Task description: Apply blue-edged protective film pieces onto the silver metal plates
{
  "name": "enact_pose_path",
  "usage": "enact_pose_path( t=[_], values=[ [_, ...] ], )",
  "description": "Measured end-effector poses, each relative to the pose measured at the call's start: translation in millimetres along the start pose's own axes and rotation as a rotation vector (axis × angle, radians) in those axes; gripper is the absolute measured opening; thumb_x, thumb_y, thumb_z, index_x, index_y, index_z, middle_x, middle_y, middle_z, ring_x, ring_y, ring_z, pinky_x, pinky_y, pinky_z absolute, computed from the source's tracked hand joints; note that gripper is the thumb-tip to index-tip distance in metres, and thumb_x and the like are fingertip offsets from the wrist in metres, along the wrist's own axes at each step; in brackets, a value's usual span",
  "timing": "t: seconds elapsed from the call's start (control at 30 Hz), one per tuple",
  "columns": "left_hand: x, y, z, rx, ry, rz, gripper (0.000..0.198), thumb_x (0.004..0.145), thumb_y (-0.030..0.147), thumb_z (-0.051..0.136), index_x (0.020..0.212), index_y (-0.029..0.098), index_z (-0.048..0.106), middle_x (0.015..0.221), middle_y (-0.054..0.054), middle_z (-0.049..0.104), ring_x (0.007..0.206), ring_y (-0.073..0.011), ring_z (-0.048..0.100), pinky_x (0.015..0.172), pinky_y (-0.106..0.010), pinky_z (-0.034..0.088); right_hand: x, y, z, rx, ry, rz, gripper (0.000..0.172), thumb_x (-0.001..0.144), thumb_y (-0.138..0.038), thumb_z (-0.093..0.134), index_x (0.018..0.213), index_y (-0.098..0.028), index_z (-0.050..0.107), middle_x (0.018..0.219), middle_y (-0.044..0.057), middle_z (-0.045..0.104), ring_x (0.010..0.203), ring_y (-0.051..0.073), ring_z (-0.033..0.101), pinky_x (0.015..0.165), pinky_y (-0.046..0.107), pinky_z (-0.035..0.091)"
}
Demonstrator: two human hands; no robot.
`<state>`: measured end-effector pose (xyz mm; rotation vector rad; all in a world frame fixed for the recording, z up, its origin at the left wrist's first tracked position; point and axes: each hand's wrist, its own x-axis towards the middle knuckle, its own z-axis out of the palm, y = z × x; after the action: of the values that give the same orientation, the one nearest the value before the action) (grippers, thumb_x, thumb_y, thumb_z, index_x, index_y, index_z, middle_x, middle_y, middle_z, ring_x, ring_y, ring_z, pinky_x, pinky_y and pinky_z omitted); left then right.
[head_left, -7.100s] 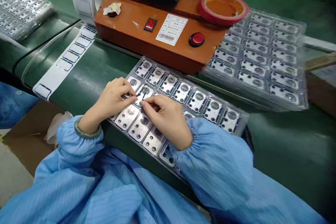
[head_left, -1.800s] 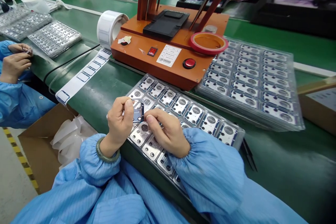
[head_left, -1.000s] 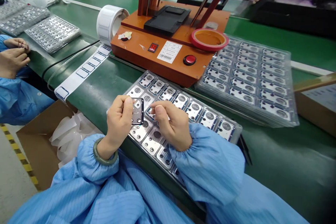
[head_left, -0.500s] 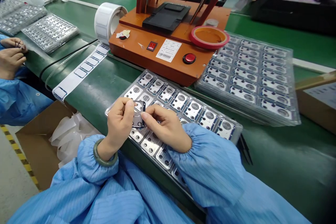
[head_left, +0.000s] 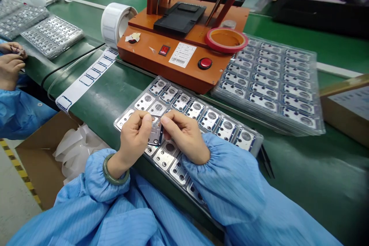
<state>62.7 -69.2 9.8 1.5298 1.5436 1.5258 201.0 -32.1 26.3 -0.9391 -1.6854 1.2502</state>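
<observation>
My left hand [head_left: 134,135] pinches a small square metal plate [head_left: 154,136] by its left edge, just above a clear blister tray [head_left: 253,137] filled with several like plates. My right hand [head_left: 186,135] is closed too, its fingertips pressed on the plate's upper right edge. Both wrists rest over the near end of the tray, hiding some of its pockets. A green bangle sits on my left wrist.
An orange press machine [head_left: 173,57] with a red button stands behind the tray. A label roll [head_left: 115,23] feeds a white strip [head_left: 83,80] leftward. Stacked full trays [head_left: 273,84] lie right, black tweezers [head_left: 266,161] near them. Another person's hands [head_left: 10,65] work at left, a cardboard box [head_left: 34,150] below.
Over the last seconds I lifted one plate from the tray and held it up; now both hands have lowered it slightly, and my right fingers are on its edge again.
</observation>
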Motion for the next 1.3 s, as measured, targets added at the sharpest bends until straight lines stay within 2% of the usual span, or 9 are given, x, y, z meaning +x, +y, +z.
enact_pose_path(
  t=[0.17,0.37,0.57,0.7,0.83,0.93,1.1,1.2,1.3],
  values=[
    [-5,3,0.3,-0.001,-0.032,-0.01,0.023,0.092,0.031,0.048,0.074,0.019,0.056,0.06,0.003,0.053,0.053,-0.0088,0.047,0.053,-0.021,0.041,0,0,0,-0.011,0.011,0.019,0.036,0.087,-0.041,0.056,0.06,-0.019,0.049,0.053,-0.004,0.047,0.051,0.009,0.044,0.047,0.023,0.036],
    [-3,6,0.8,-0.023,0.079,-0.012,0.025,0.094,0.032,0.047,0.076,0.019,0.058,0.07,0.001,0.062,0.063,-0.0099,0.056,0.06,-0.022,0.045,2,1,-1,0.097,-0.191,0.061,0.041,0.088,-0.056,0.05,0.069,-0.02,0.05,0.054,-0.004,0.05,0.048,0.01,0.048,0.046,0.024,0.039],
    [-3,-1,0.8,-0.104,0.143,-0.031,0.026,0.095,0.036,0.045,0.08,0.019,0.06,0.076,0.0,0.064,0.07,-0.011,0.059,0.067,-0.024,0.047,1,2,2,0.015,-0.225,0.092,0.031,0.086,-0.042,0.055,0.067,-0.021,0.043,0.058,-0.005,0.045,0.052,0.009,0.045,0.048,0.023,0.038],
    [1,-3,-5.0,-0.229,0.058,-0.021,0.014,0.088,0.032,0.056,0.086,0.019,0.063,0.074,0.0,0.063,0.068,-0.0108,0.059,0.065,-0.022,0.048,1,3,1,-0.064,-0.222,0.024,0.025,0.086,-0.032,0.051,0.065,-0.02,0.042,0.056,-0.005,0.041,0.051,0.008,0.039,0.048,0.022,0.033],
    [11,-2,-15.7,-0.285,-0.09,-0.126,0.009,0.083,0.026,0.06,0.083,0.018,0.064,0.07,0.001,0.063,0.061,-0.0097,0.056,0.056,-0.02,0.045,2,5,1,-0.176,-0.211,-0.072,0.024,0.083,-0.026,0.05,0.062,-0.02,0.039,0.055,-0.006,0.038,0.05,0.007,0.034,0.047,0.022,0.028],
    [17,1,-22.0,-0.229,-0.168,-0.204,0.007,0.08,0.023,0.059,0.08,0.017,0.063,0.068,0.002,0.061,0.06,-0.0083,0.054,0.057,-0.019,0.043,3,5,2,-0.211,-0.195,-0.088,0.024,0.081,-0.024,0.051,0.061,-0.02,0.037,0.054,-0.006,0.036,0.049,0.007,0.033,0.047,0.021,0.027],
    [24,9,-24.8,-0.156,-0.231,-0.286,0.004,0.073,0.019,0.062,0.071,0.016,0.06,0.062,0.004,0.057,0.056,-0.0065,0.05,0.054,-0.018,0.04,2,6,3,-0.193,-0.196,-0.07,0.022,0.08,-0.024,0.053,0.062,-0.02,0.041,0.054,-0.006,0.039,0.049,0.006,0.035,0.048,0.021,0.029],
    [26,7,-26.6,-0.251,-0.253,-0.388,0.003,0.069,0.018,0.061,0.068,0.016,0.059,0.057,0.005,0.056,0.046,-0.0047,0.043,0.046,-0.018,0.034,2,7,3,-0.149,-0.193,-0.026,0.02,0.08,-0.026,0.057,0.065,-0.019,0.046,0.054,-0.006,0.042,0.049,0.006,0.037,0.048,0.021,0.032],
    [26,2,-31.2,-0.38,-0.276,-0.48,0.003,0.068,0.015,0.059,0.071,0.016,0.059,0.058,0.004,0.06,0.041,-0.004,0.042,0.044,-0.018,0.035,2,6,2,-0.036,-0.216,0.083,0.019,0.081,-0.03,0.059,0.069,-0.019,0.049,0.052,-0.006,0.046,0.045,0.007,0.044,0.045,0.021,0.035]
  ],
)
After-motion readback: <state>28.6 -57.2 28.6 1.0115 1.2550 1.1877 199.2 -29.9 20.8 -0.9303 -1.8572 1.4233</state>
